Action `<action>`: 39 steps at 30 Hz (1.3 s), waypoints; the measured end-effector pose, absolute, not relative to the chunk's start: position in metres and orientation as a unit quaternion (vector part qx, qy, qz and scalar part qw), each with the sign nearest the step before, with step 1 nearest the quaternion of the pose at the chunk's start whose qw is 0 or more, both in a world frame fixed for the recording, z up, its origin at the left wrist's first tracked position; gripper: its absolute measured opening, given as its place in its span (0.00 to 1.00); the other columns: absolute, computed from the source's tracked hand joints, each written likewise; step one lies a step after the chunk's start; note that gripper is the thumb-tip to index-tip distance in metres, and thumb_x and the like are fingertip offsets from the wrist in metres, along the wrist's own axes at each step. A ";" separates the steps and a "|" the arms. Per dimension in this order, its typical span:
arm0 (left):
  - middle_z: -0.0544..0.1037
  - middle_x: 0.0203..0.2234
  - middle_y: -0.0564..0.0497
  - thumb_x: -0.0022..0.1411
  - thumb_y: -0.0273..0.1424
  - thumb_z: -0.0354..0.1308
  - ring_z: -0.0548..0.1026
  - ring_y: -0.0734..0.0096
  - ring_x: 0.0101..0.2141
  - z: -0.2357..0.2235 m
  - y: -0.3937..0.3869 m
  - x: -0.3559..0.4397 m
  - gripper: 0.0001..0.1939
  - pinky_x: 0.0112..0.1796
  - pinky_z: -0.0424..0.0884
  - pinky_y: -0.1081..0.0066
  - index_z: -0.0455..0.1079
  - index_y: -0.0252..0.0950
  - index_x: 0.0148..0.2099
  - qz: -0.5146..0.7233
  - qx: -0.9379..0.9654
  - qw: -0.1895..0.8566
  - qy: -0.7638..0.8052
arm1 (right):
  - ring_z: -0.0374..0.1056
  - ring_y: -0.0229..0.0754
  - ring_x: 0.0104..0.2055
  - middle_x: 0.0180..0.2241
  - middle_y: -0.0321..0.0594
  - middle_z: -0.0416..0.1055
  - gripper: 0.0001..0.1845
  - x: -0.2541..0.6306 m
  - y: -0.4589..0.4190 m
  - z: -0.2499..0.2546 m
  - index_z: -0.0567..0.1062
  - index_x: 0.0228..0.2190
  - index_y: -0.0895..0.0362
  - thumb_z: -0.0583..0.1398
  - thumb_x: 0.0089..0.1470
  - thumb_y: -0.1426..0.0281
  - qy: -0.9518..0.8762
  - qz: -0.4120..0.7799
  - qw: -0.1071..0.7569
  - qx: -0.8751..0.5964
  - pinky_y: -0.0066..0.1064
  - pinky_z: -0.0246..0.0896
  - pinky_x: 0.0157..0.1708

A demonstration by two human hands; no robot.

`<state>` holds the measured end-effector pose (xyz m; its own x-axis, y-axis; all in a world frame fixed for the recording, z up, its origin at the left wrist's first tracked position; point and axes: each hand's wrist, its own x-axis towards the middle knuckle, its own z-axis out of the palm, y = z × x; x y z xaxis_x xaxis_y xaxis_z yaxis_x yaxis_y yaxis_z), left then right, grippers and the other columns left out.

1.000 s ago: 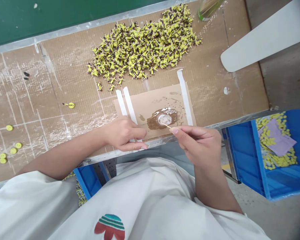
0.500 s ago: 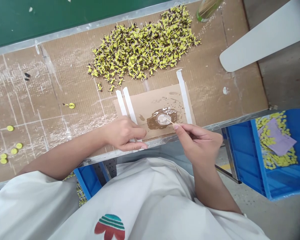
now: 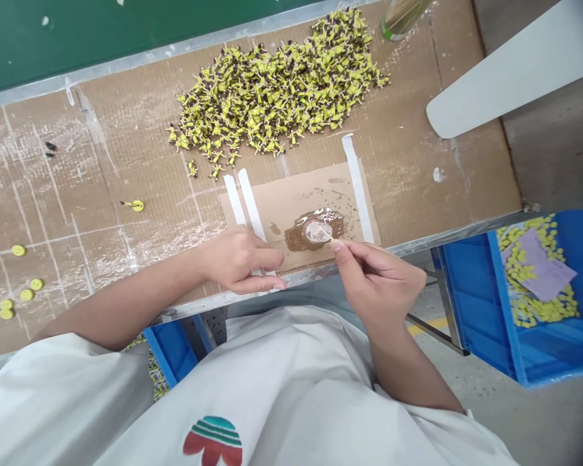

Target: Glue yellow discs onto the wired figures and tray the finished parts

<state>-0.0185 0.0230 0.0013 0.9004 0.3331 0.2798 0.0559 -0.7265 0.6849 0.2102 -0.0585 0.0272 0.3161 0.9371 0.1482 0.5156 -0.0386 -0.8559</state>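
My right hand (image 3: pixel 381 278) pinches a toothpick (image 3: pixel 327 233) between thumb and forefinger. The toothpick's far tip is in a whitish, wet round patch (image 3: pixel 317 231), ringed by a shiny brown stain (image 3: pixel 296 239) on a cardboard sheet (image 3: pixel 276 194). White tape strips (image 3: pixel 358 188) cross the sheet near its left and right sides. At the sheet's lower left, my left hand (image 3: pixel 245 259) rests by the table edge. It holds nothing; thumb and forefinger point right with a gap between them, and the other fingers are curled under.
Small yellow-and-dark figures (image 3: pixel 276 90) lie heaped at the back. One yellow disc (image 3: pixel 137 206) has a dark piece on it; several more discs (image 3: pixel 36 284) are scattered left. A jar of sticks (image 3: pixel 401 19) stands at the back right. A blue bin (image 3: pixel 480 298) holds yellow pieces.
My right hand has shifted slightly left, and the toothpick's tip stays in the whitish patch. My left hand has hardly moved.
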 end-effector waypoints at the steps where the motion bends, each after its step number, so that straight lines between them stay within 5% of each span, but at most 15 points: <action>1: 0.69 0.17 0.54 0.69 0.39 0.53 0.69 0.72 0.18 0.001 0.023 -0.018 0.14 0.21 0.56 0.70 0.62 0.38 0.31 0.196 0.908 0.355 0.106 | 0.67 0.36 0.25 0.24 0.33 0.74 0.04 0.211 -0.058 0.028 0.84 0.33 0.53 0.66 0.54 0.70 -0.542 0.230 0.441 -0.678 0.28 0.61 0.26; 19: 0.69 0.17 0.54 0.70 0.41 0.50 0.69 0.72 0.18 0.001 0.023 -0.019 0.16 0.20 0.57 0.69 0.62 0.39 0.31 0.191 0.910 0.353 0.110 | 0.57 0.31 0.20 0.18 0.30 0.63 0.04 0.236 -0.049 0.030 0.81 0.31 0.55 0.67 0.52 0.76 -0.671 0.150 0.410 -0.600 0.27 0.53 0.21; 39: 0.69 0.17 0.54 0.70 0.41 0.51 0.69 0.72 0.18 0.000 0.023 -0.019 0.16 0.21 0.58 0.69 0.62 0.39 0.31 0.183 0.911 0.353 0.111 | 0.57 0.33 0.19 0.15 0.30 0.62 0.07 0.228 -0.048 0.020 0.78 0.27 0.54 0.63 0.57 0.72 -0.704 0.056 0.345 -0.618 0.27 0.54 0.21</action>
